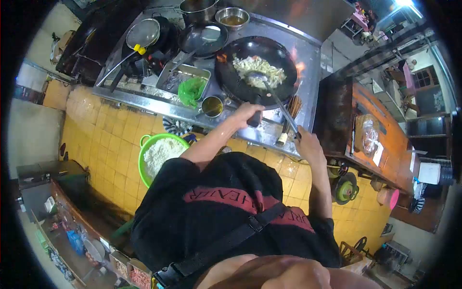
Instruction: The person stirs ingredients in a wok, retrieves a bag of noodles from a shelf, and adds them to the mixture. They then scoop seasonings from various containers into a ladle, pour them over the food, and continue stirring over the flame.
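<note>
My left hand is closed round the dark handle of a big black wok. Closed on the end of a long metal ladle, my right hand is lower and to the right. The ladle's bowl lies in the pale chopped food inside the wok. Orange flames rise at the wok's right edge. A metal cup of yellowish liquid stands just left of my left hand, beside a tray with a green bag.
A smaller pan, a steel bowl and a strainer sit on the stove. A green basin of white contents is on the yellow floor. At right stands a wooden table. A bamboo brush lies right of the wok.
</note>
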{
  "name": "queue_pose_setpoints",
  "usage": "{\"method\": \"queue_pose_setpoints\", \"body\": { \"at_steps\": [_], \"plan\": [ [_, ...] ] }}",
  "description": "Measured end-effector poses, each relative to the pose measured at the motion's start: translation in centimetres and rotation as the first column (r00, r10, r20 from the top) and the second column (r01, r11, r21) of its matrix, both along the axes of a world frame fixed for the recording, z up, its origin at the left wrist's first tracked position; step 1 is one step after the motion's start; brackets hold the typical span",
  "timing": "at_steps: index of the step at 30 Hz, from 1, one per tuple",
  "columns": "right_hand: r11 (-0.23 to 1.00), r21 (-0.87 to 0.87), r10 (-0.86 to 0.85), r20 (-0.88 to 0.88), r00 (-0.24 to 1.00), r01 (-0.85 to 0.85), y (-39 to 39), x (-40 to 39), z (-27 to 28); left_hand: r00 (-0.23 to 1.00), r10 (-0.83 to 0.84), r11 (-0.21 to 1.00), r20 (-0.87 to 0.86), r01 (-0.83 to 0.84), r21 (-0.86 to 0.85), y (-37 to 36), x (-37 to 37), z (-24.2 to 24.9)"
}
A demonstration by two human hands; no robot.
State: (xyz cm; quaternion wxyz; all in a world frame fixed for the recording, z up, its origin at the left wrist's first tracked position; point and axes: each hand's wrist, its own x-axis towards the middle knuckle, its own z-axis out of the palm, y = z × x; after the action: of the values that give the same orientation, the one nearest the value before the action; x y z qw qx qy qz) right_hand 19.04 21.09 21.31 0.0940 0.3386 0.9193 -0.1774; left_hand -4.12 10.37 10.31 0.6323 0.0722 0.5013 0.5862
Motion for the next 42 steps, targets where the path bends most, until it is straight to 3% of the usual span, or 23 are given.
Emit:
{"method": "queue_pose_setpoints", "body": {
  "at_steps": [1,2,4,5,7,11,13,15,17,19,20,21,22,23,25,26,27,29,31,33,37,39,42],
  "plan": [
    [0.995,0.096,-0.048,0.074,0.996,0.040,-0.2,-0.3,-1.2,0.998,0.057,0.998,-0.025,-0.057,0.019,-0.1,-0.4,-1.8],
    [0.990,0.071,-0.132,0.122,0.984,0.124,0.2,-0.9,-2.5,0.989,0.039,0.999,-0.144,-0.044,-0.025,-0.7,0.8,-2.5],
    [0.981,0.143,-0.141,0.061,0.988,0.131,1.5,-1.1,-2.3,0.998,0.051,0.998,0.026,-0.050,-0.047,-3.4,4.7,2.7],
    [0.972,0.190,-0.144,0.026,0.989,0.137,1.4,-0.3,-2.3,0.993,-0.053,0.996,0.107,0.060,-0.063,-4.2,5.8,2.8],
    [0.961,0.225,-0.135,-0.122,0.983,0.160,1.6,1.1,0.1,0.983,-0.033,0.993,0.183,0.053,-0.107,-4.6,6.6,3.2],
    [0.973,0.053,-0.194,-0.331,0.923,0.224,0.5,2.5,1.1,0.977,0.105,0.994,-0.183,-0.103,0.023,-0.7,2.0,-4.3],
    [0.944,0.067,-0.287,-0.313,0.905,0.323,0.3,-0.5,-0.8,0.984,0.126,0.982,-0.129,-0.106,0.154,0.6,-0.5,-7.8],
    [0.924,0.187,-0.294,-0.214,0.931,0.335,1.0,-4.2,-6.4,0.987,0.085,0.992,-0.135,-0.070,0.107,1.0,-1.7,-8.8],
    [0.946,0.182,-0.223,-0.237,0.946,0.268,3.3,-6.0,-14.6,0.990,0.045,0.998,-0.132,-0.037,0.059,1.1,-1.6,-8.8],
    [0.956,0.155,-0.222,-0.168,0.961,0.248,4.3,-6.8,-12.3,0.970,0.100,0.994,-0.219,-0.105,-0.011,1.1,-1.6,-8.7],
    [0.967,0.117,-0.214,-0.101,0.972,0.225,4.6,-6.9,-10.9,0.844,-0.003,0.988,-0.536,-0.079,-0.131,1.4,-2.1,-10.3],
    [0.975,0.121,-0.161,-0.201,0.966,0.188,5.2,-6.2,-10.4,0.848,-0.047,0.988,-0.528,-0.040,-0.152,1.0,-1.1,-9.4],
    [0.979,0.065,-0.173,-0.214,0.961,0.191,5.2,-5.5,-8.6,0.398,0.042,0.967,-0.916,-0.247,-0.063,-0.1,0.6,-6.8],
    [0.980,0.044,-0.170,-0.335,0.927,0.196,6.0,-4.6,-10.3,-0.198,0.067,0.934,-0.978,-0.332,0.131,-1.3,2.1,-3.9],
    [0.975,0.029,-0.188,-0.434,0.881,0.222,5.6,-3.8,-10.9,-0.034,0.274,0.959,-0.961,-0.060,0.276,-2.6,3.8,1.2],
    [0.961,-0.017,-0.258,-0.408,0.875,0.276,5.1,-4.0,-11.4,0.041,0.251,0.952,-0.967,0.171,0.254,-3.1,4.5,3.1],
    [0.930,-0.146,-0.366,-0.295,0.883,0.337,5.3,-4.3,-13.1,0.284,0.111,0.902,-0.953,0.373,0.216,-3.4,5.6,4.9],
    [0.929,-0.181,-0.367,-0.332,0.869,0.323,4.5,-5.2,-13.3,0.427,-0.223,0.633,-0.876,0.747,0.202,-3.6,8.0,7.9],
    [0.936,-0.207,-0.342,-0.345,0.874,0.284,3.4,-6.0,-10.8,0.300,-0.298,0.279,-0.906,0.935,0.218,-3.0,9.7,11.1],
    [0.953,-0.189,-0.290,-0.355,0.889,0.236,3.5,-6.0,-10.8,0.291,-0.217,0.059,-0.932,0.957,0.286,-2.3,11.3,10.6],
    [0.961,-0.192,-0.259,-0.379,0.888,0.199,4.0,-5.2,-12.9,0.445,-0.088,-0.001,-0.891,0.895,0.447,-1.6,11.6,10.7],
    [0.960,-0.192,-0.260,-0.357,0.897,0.203,4.0,-5.0,-13.0,0.527,-0.141,0.016,-0.838,0.848,0.530,-2.3,11.9,10.4],
    [0.963,-0.197,-0.243,-0.339,0.909,0.184,4.1,-4.8,-13.8,0.595,-0.069,0.036,-0.801,0.804,0.594,-2.3,12.5,9.9]
  ]
}}
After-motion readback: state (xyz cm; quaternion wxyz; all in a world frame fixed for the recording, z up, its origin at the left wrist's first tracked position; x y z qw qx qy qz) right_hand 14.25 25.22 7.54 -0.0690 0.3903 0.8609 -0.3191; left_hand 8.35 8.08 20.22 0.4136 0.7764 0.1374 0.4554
